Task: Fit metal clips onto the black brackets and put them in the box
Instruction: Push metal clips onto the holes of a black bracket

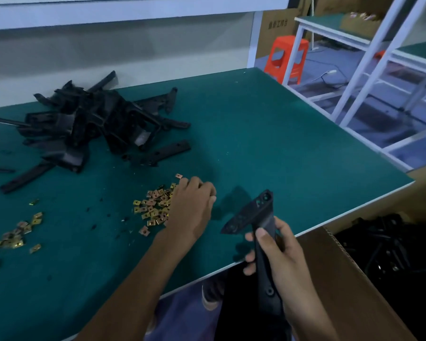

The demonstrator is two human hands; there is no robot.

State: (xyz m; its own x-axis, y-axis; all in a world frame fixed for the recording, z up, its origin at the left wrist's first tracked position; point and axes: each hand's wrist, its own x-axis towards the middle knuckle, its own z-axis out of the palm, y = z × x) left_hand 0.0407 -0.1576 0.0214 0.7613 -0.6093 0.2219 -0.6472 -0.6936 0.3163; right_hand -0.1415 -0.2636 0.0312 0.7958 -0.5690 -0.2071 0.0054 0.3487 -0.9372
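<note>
Green-topped workbench (256, 131) under a white shelf (133, 11), orange plastic stool (289, 57) and white-framed tables (326, 25) on a grey-blue floor (369, 114).

Two forearms showing, both bare along whole length in view. Left hand (191, 209) and right hand (282, 254) bare too. Right thumbnail showing, cut short. Under worktop (280, 131) edge, person wearing bluish-purple cloth (180, 313) over legs. Dark shoe (210, 297) with light sole peeking out beside it.

black bracket (252, 214) held upright; bracket pile (89, 124) far left; gold clips (154, 206) scattered; cardboard box (342, 279) right.
</note>
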